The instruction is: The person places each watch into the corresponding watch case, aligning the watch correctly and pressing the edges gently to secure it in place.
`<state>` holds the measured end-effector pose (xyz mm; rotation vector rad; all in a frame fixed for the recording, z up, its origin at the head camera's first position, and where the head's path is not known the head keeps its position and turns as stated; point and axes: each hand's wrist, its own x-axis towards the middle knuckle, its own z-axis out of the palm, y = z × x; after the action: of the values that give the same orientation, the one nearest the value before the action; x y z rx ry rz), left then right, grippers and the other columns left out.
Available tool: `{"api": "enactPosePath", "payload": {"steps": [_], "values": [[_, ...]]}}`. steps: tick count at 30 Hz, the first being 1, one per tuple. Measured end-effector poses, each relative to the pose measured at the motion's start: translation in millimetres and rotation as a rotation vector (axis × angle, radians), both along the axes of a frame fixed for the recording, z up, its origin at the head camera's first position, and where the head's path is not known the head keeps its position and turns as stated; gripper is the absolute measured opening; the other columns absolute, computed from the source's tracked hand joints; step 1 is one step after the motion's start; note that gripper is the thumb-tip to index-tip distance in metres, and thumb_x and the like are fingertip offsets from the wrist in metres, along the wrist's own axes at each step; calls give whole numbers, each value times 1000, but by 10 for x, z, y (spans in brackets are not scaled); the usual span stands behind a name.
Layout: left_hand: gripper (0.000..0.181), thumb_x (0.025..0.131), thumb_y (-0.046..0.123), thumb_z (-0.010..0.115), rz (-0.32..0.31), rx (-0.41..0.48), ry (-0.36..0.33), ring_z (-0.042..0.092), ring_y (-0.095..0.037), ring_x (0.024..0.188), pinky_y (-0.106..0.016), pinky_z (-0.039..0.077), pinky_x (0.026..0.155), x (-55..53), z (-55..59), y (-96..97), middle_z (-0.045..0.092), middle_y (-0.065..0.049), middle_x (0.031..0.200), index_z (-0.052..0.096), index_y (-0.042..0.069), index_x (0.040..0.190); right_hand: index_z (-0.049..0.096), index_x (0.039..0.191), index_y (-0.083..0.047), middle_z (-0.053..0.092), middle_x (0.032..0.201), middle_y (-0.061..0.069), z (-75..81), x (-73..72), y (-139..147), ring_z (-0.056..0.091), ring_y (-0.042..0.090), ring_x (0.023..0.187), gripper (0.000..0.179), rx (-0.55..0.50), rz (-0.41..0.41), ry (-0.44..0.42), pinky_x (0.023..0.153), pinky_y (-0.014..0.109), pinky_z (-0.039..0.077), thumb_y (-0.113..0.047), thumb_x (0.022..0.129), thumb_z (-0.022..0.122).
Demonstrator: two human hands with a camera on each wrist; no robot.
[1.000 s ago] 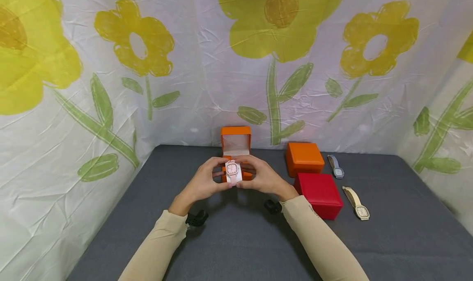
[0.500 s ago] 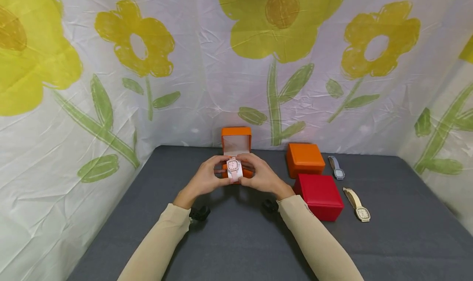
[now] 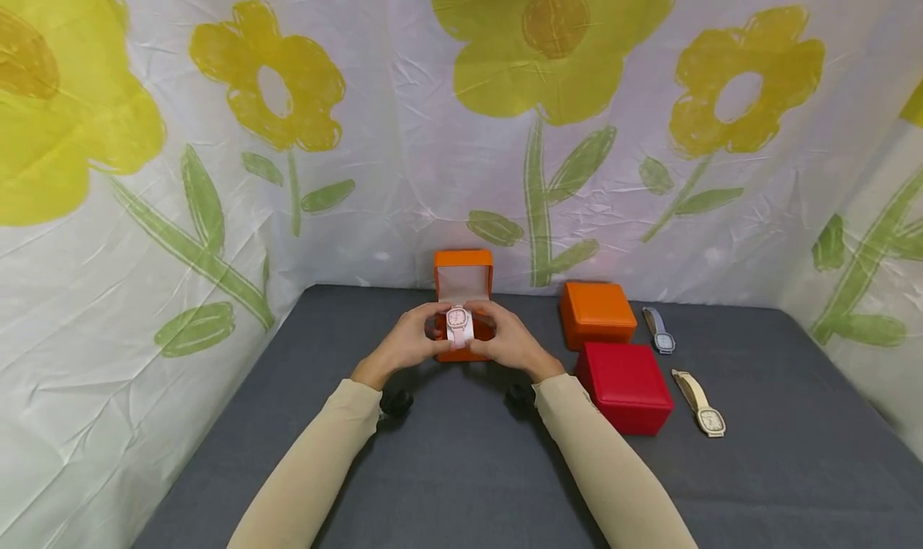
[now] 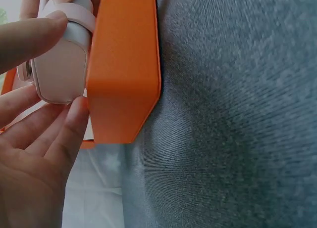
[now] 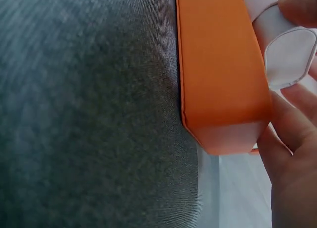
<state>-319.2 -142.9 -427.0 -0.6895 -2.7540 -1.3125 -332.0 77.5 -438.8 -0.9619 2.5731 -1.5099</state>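
A pink watch (image 3: 457, 318) is wrapped round a white watch cushion (image 4: 60, 74), its dial facing up toward me. My left hand (image 3: 406, 342) grips the cushion's left end, and my right hand (image 3: 509, 342) grips the right end. Both thumbs lie on the near side, with the fingers on the far side. The cushion is at the mouth of an orange watch box (image 4: 124, 50), whose lid stands open with a pale lining. In the wrist views, fingers of both hands touch or nearly touch the box's rim. The inside of the box is mostly hidden.
To the right stand a closed orange box (image 3: 597, 312) and, nearer me, a closed red box (image 3: 626, 385). Beyond them lie a blue-grey watch (image 3: 658, 330) and a cream watch (image 3: 699, 405) on the dark grey table (image 3: 461, 469). A flower-printed curtain (image 3: 392, 172) hangs behind.
Both hands have moved slightly forward with the pink watch and its cushion, bringing it from in front of the open orange box to its mouth. The other boxes and watches stayed put.
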Motion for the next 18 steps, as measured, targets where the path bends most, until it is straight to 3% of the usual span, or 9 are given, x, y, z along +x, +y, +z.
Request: {"api": "enactPosePath", "payload": {"steps": [12, 18], "values": [[62, 81, 16, 77, -21, -31, -35, 57, -23, 101, -37, 51, 85, -177, 16, 89, 59, -7, 121, 51, 11, 137, 53, 132, -16, 54, 131, 1, -38, -138, 30, 50, 20, 122, 55, 9, -30, 4, 103, 42, 40, -10, 82, 75], [63, 79, 15, 79, 16, -64, -61, 57, -23, 98, -37, 51, 84, -188, -10, 111, 61, -8, 114, 53, 9, 135, 53, 130, -16, 56, 127, 1, -66, -141, 13, 52, 22, 112, 55, 101, -74, 16, 99, 42, 42, -17, 80, 76]]}}
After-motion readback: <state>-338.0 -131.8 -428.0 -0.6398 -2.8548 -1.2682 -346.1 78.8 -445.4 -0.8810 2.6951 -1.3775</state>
